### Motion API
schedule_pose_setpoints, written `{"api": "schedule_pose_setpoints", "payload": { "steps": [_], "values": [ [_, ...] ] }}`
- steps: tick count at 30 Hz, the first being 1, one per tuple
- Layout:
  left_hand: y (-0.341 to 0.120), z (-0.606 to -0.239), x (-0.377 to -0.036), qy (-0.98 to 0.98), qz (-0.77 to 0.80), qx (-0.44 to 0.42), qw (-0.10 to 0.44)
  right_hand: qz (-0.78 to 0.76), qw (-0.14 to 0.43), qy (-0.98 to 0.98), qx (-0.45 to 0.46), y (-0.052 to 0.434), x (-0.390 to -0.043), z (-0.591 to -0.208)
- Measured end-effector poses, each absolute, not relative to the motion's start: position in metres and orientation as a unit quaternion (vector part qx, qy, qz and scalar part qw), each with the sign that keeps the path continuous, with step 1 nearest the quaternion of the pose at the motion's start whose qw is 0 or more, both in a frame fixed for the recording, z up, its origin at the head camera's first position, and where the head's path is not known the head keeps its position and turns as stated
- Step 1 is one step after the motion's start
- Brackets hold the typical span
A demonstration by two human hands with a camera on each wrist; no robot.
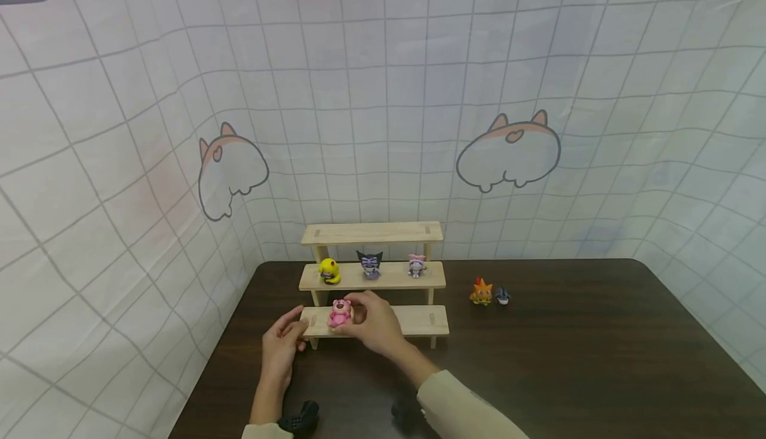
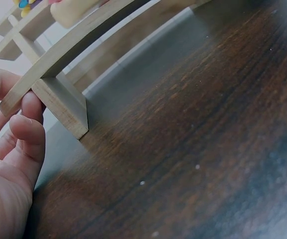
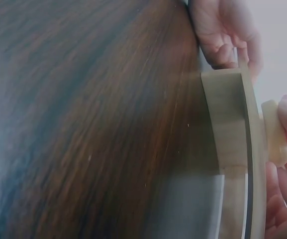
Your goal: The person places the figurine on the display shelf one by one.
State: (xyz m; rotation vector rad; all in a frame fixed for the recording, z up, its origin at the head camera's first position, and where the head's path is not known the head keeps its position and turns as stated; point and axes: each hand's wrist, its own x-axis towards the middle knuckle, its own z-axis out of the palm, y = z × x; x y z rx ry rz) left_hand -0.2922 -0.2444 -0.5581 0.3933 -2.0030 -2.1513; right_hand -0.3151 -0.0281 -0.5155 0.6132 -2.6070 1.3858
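Note:
A three-tier wooden display shelf [image 1: 413, 322] stands at the back of the table. My left hand [image 1: 281, 346] grips the left end of its lowest plank; in the left wrist view the fingers curl round the plank's edge [image 2: 58, 62]. My right hand [image 1: 377, 322] pinches a pink bear figurine [image 1: 340, 314] over the left part of that plank. In the right wrist view a cream-coloured part of the figurine [image 3: 275, 132] shows close to the plank. Whether it touches the wood, I cannot tell.
On the middle plank stand a yellow figurine [image 1: 329, 271], a black-and-purple one [image 1: 371, 265] and a pink-and-lilac one [image 1: 416, 266]. An orange figurine [image 1: 481, 292] and a small dark blue one [image 1: 503, 296] stand right of the shelf. A gridded cloth [image 1: 389, 146] hangs behind the dark table [image 1: 568, 359].

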Motion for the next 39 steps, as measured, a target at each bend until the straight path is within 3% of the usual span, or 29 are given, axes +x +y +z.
{"api": "schedule_pose_setpoints", "payload": {
  "steps": [39],
  "values": [
    [-0.245, -0.559, -0.294, -0.676, -0.719, 0.137, 0.082, 0.366, 0.049, -0.913, 0.171, -0.047, -0.316, -0.513]
  ]
}}
